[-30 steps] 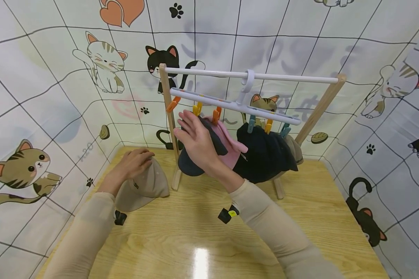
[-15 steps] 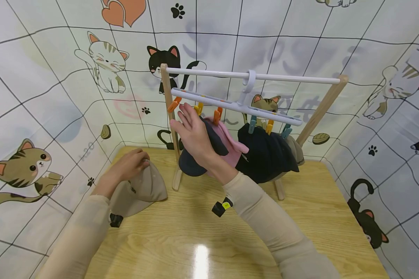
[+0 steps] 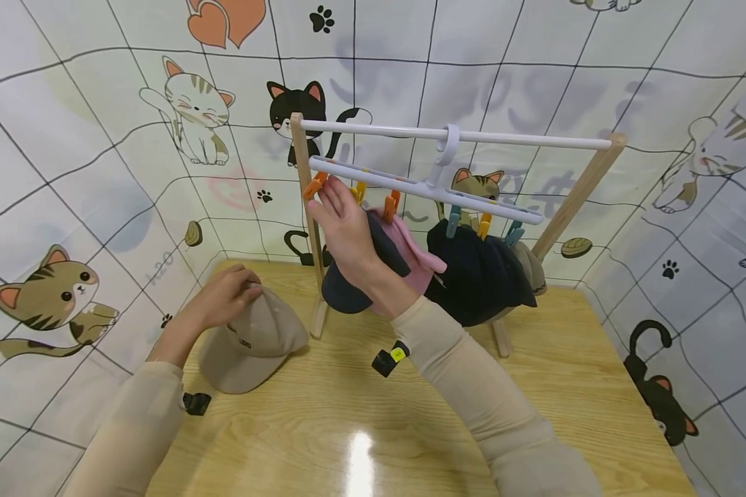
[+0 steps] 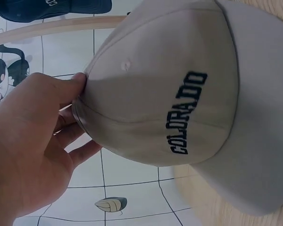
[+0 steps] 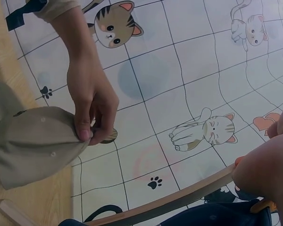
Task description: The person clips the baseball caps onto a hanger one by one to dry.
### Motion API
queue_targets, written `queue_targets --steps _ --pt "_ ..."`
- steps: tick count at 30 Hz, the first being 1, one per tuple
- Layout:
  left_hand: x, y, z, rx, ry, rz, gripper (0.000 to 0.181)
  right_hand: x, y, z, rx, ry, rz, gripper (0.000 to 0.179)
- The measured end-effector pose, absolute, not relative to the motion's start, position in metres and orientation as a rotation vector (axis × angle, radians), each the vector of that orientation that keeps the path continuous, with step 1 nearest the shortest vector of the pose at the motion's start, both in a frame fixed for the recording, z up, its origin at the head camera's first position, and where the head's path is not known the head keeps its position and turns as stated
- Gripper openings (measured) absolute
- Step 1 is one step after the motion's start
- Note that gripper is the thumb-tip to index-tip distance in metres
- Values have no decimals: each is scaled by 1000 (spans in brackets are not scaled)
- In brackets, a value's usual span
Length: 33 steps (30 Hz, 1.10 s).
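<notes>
A beige baseball cap lettered COLORADO stands tilted on the table at the left, brim toward the viewer. My left hand pinches the back edge of its crown between thumb and fingers, as the left wrist view shows. My right hand is raised at the left end of a pale hanger, fingers mostly straight. Its thumb and fingertips are beside an orange clip, the thumb very close to it. Below and behind this hand hang a dark navy cap and a pink cap.
The hanger hooks over the white rod of a wooden-legged rack. Black headwear and another beige cap hang at its right, below teal and yellow clips. Cat-patterned cloth walls enclose the wooden table.
My right hand has risen slightly toward the orange end clip. My left hand has gone from lying over the beige cap to pinching its back edge, and the cap has turned and tipped up.
</notes>
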<state>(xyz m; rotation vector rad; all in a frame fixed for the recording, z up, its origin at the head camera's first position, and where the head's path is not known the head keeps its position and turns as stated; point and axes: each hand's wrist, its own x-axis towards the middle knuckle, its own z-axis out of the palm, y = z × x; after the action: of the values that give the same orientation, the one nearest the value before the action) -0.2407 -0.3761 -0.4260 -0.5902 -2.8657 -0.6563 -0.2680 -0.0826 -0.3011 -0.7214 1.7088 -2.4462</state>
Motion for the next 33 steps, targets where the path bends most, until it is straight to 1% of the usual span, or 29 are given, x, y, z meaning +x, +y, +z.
queue_targets --steps 6,12,17,23,28,33 --pt "-230 -372 -422 -572 -2812 -700 17 -271 -86 -299 -722 1618 -2519 67" --pt "-220 -366 -417 -555 -2748 -736 13 -272 -86 -298 -708 1607 -2543 66" --pt "-213 -359 -416 -560 -2680 -771 10 -271 -88 -299 -690 1634 -2566 64" --pt "-206 -349 -412 -556 -2671 -811 10 -267 -89 -299 -641 1771 -2570 57" --pt "-200 -341 -409 -620 -2639 -877 8 -264 -90 -299 -602 1846 -2578 51" --pt "-197 -334 -407 -718 -2561 -904 11 -260 -91 -299 -562 1876 -2594 47"
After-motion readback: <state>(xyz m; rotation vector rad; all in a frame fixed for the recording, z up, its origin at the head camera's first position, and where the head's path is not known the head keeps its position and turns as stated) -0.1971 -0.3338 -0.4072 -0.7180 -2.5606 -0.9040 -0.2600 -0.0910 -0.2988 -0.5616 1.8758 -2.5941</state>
